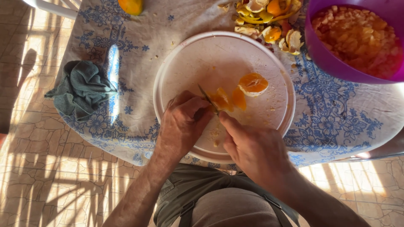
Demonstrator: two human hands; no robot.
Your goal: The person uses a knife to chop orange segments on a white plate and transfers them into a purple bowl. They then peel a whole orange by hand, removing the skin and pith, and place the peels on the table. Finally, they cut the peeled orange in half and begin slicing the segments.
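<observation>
Left hand (182, 124) gripped a small dark-bladed knife (207, 100), fingers closed round it; right hand (252, 149) pinned peeled orange pieces (227, 100) on the round white plastic tray (176, 67).

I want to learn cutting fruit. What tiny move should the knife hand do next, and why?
Probably press the knife down through the orange piece: the left hand holds the blade right against it, and the right hand steadies it on the round white board.
</observation>
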